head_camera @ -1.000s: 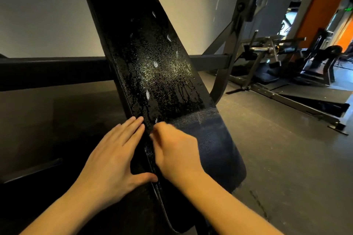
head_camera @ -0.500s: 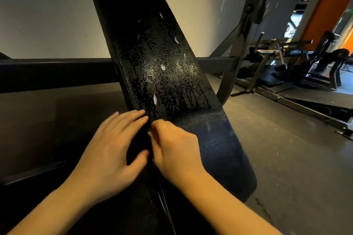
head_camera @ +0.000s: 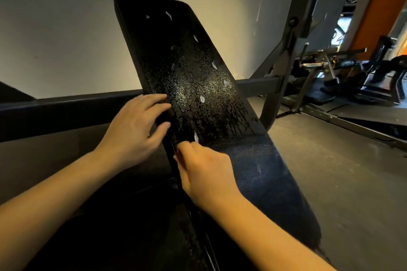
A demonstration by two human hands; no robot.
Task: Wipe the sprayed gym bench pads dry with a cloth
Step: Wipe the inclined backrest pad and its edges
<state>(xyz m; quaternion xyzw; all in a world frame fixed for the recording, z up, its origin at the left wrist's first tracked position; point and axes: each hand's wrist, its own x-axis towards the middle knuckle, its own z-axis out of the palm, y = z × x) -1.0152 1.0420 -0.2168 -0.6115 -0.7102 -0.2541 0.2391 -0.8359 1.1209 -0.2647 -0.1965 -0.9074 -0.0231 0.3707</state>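
- Far left is just a plain pale wall, with a dark rail running across below it and passing behind the pad.
- The left hand sits at the left edge of the bench pad. Its fingers are loose and spread, resting on the rim with the thumb sticking out toward the wet face. It's not clamping anything.
- The pad is tilted up and leans back toward the wall. The middle of it is covered in fine droplets and drip streaks, plus a few bigger white blobs higher up.
- The right hand is lower down on the pad, just beside the left one but not touching it. Its fingers are curled and bunched on the top-left corner of the cloth.
- The cloth is dark blue and lies flat over the lower part of the pad, so it hides that whole stretch.
- To the right, a grey steel upright slants up behind the pad, above a grey floor.
- Far right there are more gym machines and an orange pillar, well apart from the bench.
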